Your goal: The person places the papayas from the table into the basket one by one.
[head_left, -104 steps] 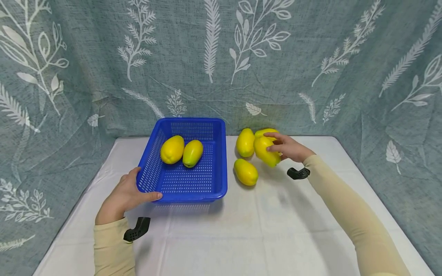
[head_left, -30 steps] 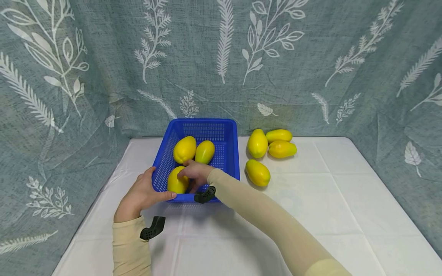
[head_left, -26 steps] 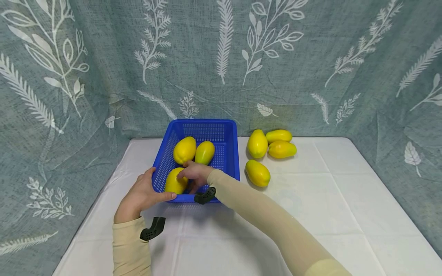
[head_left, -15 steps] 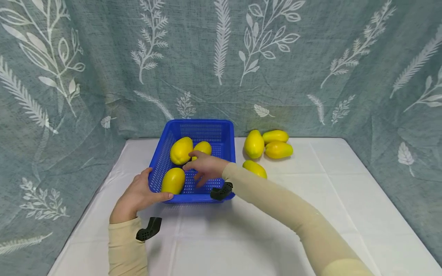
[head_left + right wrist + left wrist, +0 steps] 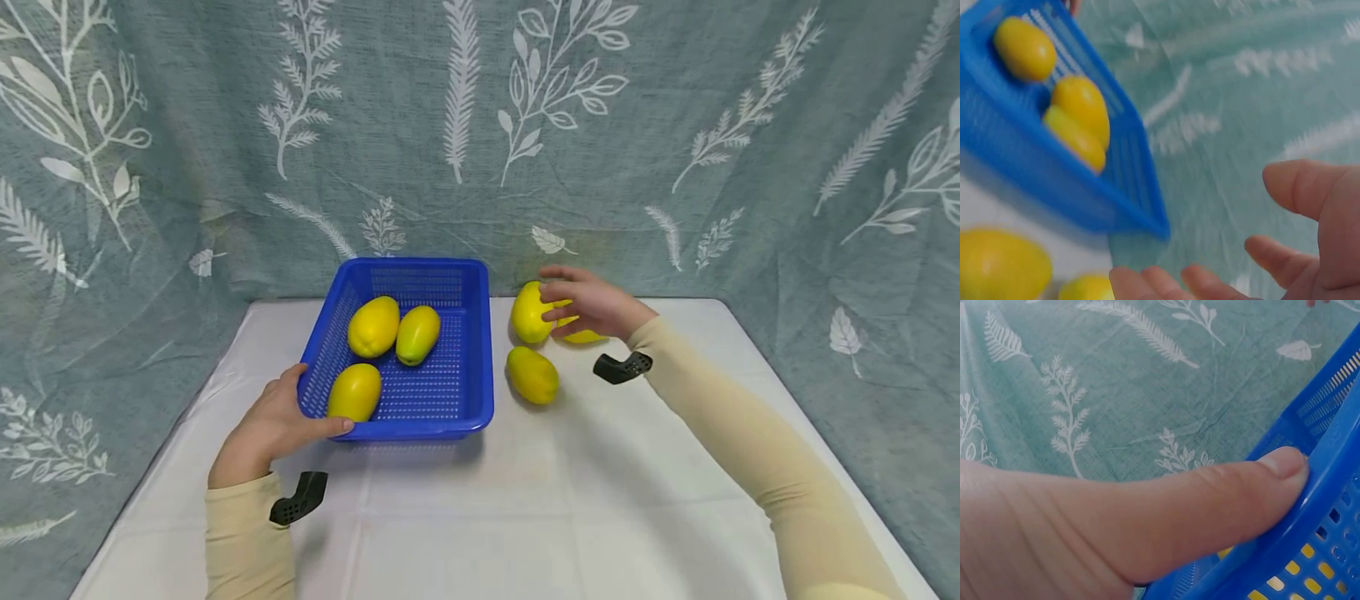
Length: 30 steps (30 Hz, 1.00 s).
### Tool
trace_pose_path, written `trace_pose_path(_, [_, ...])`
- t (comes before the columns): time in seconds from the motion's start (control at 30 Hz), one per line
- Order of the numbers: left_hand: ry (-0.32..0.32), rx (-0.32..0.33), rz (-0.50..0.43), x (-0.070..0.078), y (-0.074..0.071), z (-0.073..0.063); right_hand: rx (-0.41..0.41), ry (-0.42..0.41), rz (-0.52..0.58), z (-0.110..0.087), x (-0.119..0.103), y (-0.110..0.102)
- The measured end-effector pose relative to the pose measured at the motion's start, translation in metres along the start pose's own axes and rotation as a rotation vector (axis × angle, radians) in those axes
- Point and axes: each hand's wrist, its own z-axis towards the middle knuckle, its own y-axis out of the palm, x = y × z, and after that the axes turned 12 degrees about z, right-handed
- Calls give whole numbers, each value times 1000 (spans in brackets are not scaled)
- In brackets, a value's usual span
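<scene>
My left hand (image 5: 281, 421) grips the near left corner of a blue plastic basket (image 5: 416, 429); its thumb lies over the rim in the left wrist view. Inside sit three yellow papayas: a large one (image 5: 374, 327), a greener one (image 5: 417, 335) beside it, and one (image 5: 356, 393) by the near left corner. My right hand (image 5: 592, 304) hovers with spread fingers over papayas right of the basket, holding nothing. It partly covers a papaya (image 5: 531, 312) at the back and another (image 5: 585, 336) beneath it. Closer to me lies one more papaya (image 5: 532, 375).
A white cloth (image 5: 480, 517) covers the table. Behind and at both sides hangs a grey-green curtain (image 5: 420, 150) with white leaf prints, close behind the basket and the loose papayas.
My right hand carried a papaya from the right-hand group into the basket's near left corner and let go. It has since moved back right, over the group. My left hand kept hold of the basket.
</scene>
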Motion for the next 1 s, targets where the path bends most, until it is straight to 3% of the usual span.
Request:
trace_pose_path(0.17, [1,5,11,-4,-4,-2,46,31,31,-3,20,-35])
trace_pose_path(0.37, [4,7,4,-3,-4,-3,41,69,71,2,48,-49])
trace_pose_path(0.47, [2,2,-12,-1,-1,-3,55,87,54,7,61,-48])
trace_pose_path(0.67, [1,6,-17,1,1,-4,51,109,-88,22,81,-34])
trace_pose_path(1.0, [11,15,-21,2,0,-5,30,139,-268,38,97,-2])
